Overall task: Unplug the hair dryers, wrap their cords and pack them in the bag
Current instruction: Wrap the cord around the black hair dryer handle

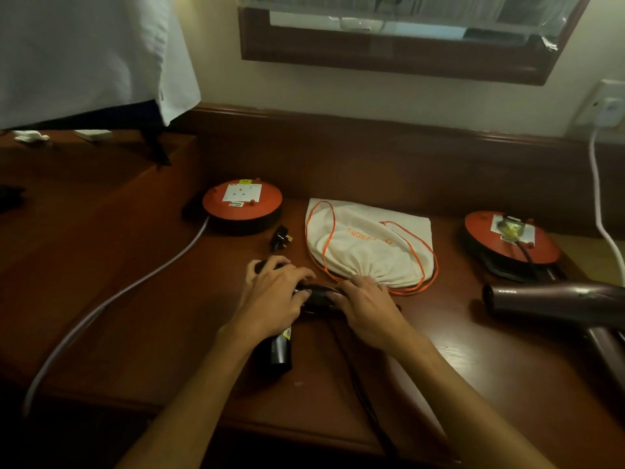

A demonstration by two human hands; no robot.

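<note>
While both hands are laid over the dark, glossy hair dryer [316, 296] near the middle of the brown wooden surface [439, 360], its body is steadied flat rather than lifted, which suits gathering the cord before packing. The left hand [275, 296] is curled over the dryer's rear end, fingers bent round it in a loose grip; the right hand [367, 304] is curved over the other end, though whether its fingers are pinching the black cord [351, 377] or only pressing the body cannot be told. From under the hands the dryer's dark handle [280, 350] points toward the near edge, and the cord trails off that edge. Its black plug [280, 236] lies free just beyond the left hand, beside the round orange-topped extension reel [241, 206], so this dryer is judged unplugged and cord-wrapping is judged to be the step in hand. Touching the right hand's fingertips is the cream drawstring bag with orange cords [368, 243], lying flat and gathered shut, kept close for packing. Well to the right, a second maroon hair dryer [548, 299] lies on the surface, its cord seemingly plugged into a second orange reel [510, 238].
</note>
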